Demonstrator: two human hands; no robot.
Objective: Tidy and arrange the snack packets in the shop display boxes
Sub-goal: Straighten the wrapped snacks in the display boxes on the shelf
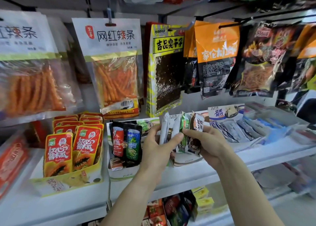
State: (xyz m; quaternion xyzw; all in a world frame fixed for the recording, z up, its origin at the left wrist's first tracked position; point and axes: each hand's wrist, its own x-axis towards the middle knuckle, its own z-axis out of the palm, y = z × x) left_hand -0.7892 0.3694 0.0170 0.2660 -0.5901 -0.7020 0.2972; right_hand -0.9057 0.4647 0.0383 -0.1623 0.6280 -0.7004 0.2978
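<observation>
Fingers (177,137) of my left hand (159,149) pinch the slim silver-white foil packets (165,128), while my right hand (210,143) grips the green and brown-white wrapped snack packets (189,131) beside them; together they form one upright bunch held just above the white cardboard display box (123,173) on the white shelf (222,167). Inside that box stands a black pouch printed with red and green cans (126,143). Left of it sits a yellow box of red papaya-snack packets (73,150). To the right, another box holds blue-grey sachets (239,130).
</observation>
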